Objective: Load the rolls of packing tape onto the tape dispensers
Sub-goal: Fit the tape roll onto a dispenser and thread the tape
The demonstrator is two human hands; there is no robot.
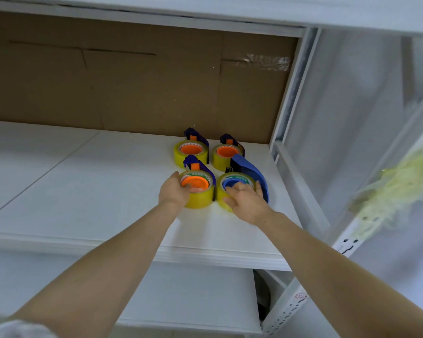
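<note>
Since only the head view is available, all readings come from it: the left hand point(175, 191) grasps the front-left roll point(200, 197), fingers curled over its rim into the orange hub point(197, 182); the right hand point(247, 202) grasps the front-right roll point(220, 191), thumb on the outer wall, fingers hooked into the core of the blue dispenser point(252, 169). Both rolls sit on their dispensers on the white shelf point(83, 179), just in front of two rear dispensers point(192, 150), also loaded. Probable fault: uneven pressure cocks a roll on its hub, or a sideways push drives the close-set units into one another. A cardboard panel point(132, 81) backs the shelf; a white upright point(291, 113) stands at the right
</note>
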